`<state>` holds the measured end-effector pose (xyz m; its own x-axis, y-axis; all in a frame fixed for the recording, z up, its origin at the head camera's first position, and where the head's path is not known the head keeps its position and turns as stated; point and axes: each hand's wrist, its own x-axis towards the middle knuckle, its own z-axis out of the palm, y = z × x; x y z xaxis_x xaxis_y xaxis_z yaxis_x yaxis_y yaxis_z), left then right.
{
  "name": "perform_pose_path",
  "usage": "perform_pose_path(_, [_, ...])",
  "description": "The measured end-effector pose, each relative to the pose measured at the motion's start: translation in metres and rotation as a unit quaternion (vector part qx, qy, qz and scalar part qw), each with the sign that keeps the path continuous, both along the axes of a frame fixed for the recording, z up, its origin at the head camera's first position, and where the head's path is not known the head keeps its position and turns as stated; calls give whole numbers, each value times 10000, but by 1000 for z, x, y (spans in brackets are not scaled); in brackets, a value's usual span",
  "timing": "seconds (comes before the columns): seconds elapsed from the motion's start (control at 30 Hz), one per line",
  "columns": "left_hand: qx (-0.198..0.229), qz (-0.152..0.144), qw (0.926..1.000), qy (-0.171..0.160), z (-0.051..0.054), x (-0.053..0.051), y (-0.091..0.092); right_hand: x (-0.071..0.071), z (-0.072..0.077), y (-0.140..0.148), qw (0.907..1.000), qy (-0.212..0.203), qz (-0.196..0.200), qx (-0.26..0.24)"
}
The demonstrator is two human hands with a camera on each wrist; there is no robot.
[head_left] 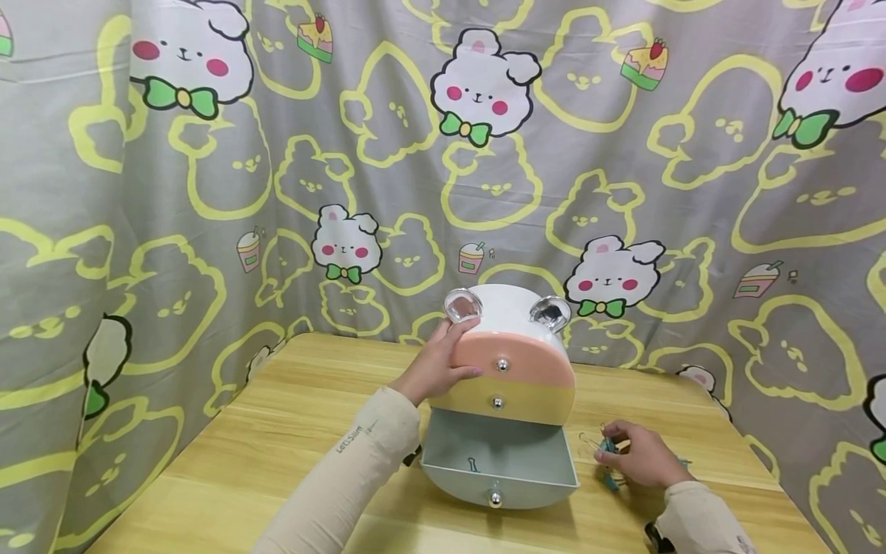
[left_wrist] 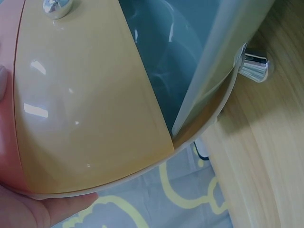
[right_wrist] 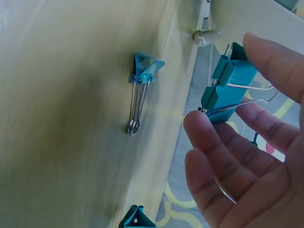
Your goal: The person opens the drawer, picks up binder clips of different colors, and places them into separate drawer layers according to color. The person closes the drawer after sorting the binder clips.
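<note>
A small rounded drawer cabinet [head_left: 512, 385] with clear ears stands on the table, its grey-green bottom drawer [head_left: 498, 454] pulled out. My left hand [head_left: 443, 358] holds the cabinet's upper left side, thumb on the pink front, fingers by the ear. In the left wrist view, part of that hand [left_wrist: 47, 209] lies along the cabinet's edge. Right of the drawer, my right hand [head_left: 640, 454] pinches a teal binder clip [right_wrist: 232, 85] between thumb and fingers. Another teal binder clip [right_wrist: 147, 66] lies on the table beneath. A wire clip handle [head_left: 473, 465] shows inside the drawer.
A wooden table [head_left: 277, 431] carries the cabinet. Another teal clip [right_wrist: 137, 218] shows at the lower edge of the right wrist view. A patterned curtain [head_left: 401, 177] hangs behind and along the sides. The pink and yellow drawers [head_left: 533, 392] above are closed.
</note>
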<state>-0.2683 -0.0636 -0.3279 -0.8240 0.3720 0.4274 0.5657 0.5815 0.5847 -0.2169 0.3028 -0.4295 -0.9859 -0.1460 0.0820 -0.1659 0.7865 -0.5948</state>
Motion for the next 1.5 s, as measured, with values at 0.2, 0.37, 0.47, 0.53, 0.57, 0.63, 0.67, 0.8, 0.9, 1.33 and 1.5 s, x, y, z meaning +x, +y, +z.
perform_pose_path(0.2, [-13,-1,10000,33,0,1,-1,3,4,-1,9999,129,38,-3])
perform_pose_path(0.37, [-5,-14,10000,50,1,1,-1,4,6,-2,9997,236,90,-8])
perform_pose_path(0.47, [-34,-16,10000,60,0,1,-1,5,8,-3,9996,252,124,-8])
perform_pose_path(0.53, [-47,-19,10000,82,0,1,-1,5,8,-3,9996,239,141,0])
perform_pose_path(0.57, [-50,-18,9999,99,0,0,-1,5,9,-3,9996,234,152,7])
perform_pose_path(0.63, [-45,-19,9999,125,0,1,-1,6,10,-4,9997,214,144,-1])
perform_pose_path(0.67, [-40,-18,9999,130,0,1,-1,6,11,-5,9997,215,154,-4])
perform_pose_path(0.8, [-30,-10,9999,118,1,1,-1,7,13,-6,9997,199,140,-39])
perform_pose_path(0.9, [-38,-7,10000,90,1,1,-1,9,15,-7,9996,224,191,-41])
perform_pose_path(1.33, [-40,-36,9999,140,0,0,-1,12,20,-11,9997,199,151,-44])
perform_pose_path(1.5, [-39,-20,9999,91,0,1,-1,13,22,-12,9996,232,165,-52])
